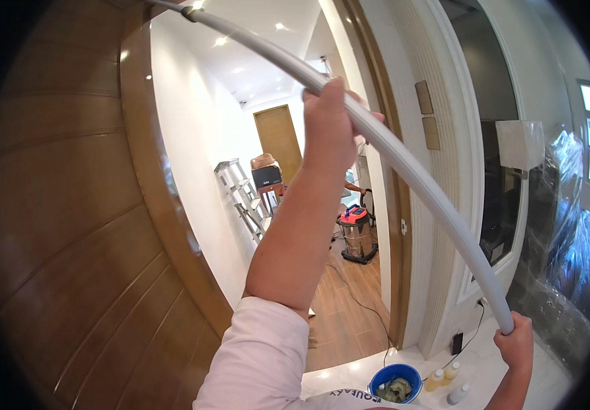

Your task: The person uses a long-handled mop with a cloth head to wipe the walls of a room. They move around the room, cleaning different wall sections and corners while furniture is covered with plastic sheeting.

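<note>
A long grey telescopic pole (423,187) slants across the view from lower right to upper left. My left hand (332,120) is raised and wrapped around its middle, in front of an open doorway. Low on the right, my right hand (515,341) grips the pole's bottom end. A dark collar (189,14) joins the thick tube to a thinner section. The pole's far end lies beyond the top edge, so whatever it carries is hidden.
A brown wooden door (74,205) stands at left. On the white floor are a blue bucket (375,382) holding cloths and several bottles (434,380). Beyond the doorway are a stepladder (241,192), a wet-dry vacuum (357,233) and a person's arm (354,188). Plastic sheeting (577,246) drapes things at right.
</note>
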Available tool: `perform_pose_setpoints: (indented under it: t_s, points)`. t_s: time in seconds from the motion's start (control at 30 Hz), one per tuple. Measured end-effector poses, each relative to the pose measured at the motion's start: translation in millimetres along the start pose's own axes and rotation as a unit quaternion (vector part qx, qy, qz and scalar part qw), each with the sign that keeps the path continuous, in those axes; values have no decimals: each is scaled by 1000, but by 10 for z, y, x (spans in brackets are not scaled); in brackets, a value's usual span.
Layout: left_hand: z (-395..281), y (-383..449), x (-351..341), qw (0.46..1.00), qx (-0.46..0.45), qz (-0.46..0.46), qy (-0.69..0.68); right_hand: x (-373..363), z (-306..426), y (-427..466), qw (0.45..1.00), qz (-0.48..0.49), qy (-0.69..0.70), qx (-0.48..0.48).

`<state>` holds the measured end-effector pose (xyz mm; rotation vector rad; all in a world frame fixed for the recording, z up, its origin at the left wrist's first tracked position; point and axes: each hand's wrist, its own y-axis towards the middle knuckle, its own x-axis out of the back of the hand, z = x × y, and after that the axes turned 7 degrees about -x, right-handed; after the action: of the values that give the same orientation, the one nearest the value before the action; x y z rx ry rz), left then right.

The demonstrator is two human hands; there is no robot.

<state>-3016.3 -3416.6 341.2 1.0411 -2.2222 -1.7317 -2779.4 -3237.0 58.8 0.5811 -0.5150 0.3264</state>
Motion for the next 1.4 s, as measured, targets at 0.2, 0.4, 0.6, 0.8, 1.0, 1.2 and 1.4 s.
perform_pose_setpoints:
  t_s: [0.2,0.4,0.6,0.8,1.0,1.2,1.4]
  points:
    - [-176,132,-158,982,-72,-25,170,45,-119,-92,999,12,48,-12]
    - [280,-116,-443,957,-76,13,280,30,-714,-313,997,60,22,-54]
    - [887,-620,-830,957,27,134,257,-295,-1285,-971,956,119,139,-231]
    - [1348,-653,-1293,929,106,197,296,-384,-1289,-1186,931,112,203,-282]
    - [1440,-802,-1499,960,17,184,212,-72,-1463,-1154,945,81,164,-271]
    - [1439,-1541,-1752,948,229,200,-97,108,-2165,-1473,949,-65,-15,-307]
    - [1549,-2168,-2207,860,366,196,-298,500,-3136,-1777,966,23,-16,-257]
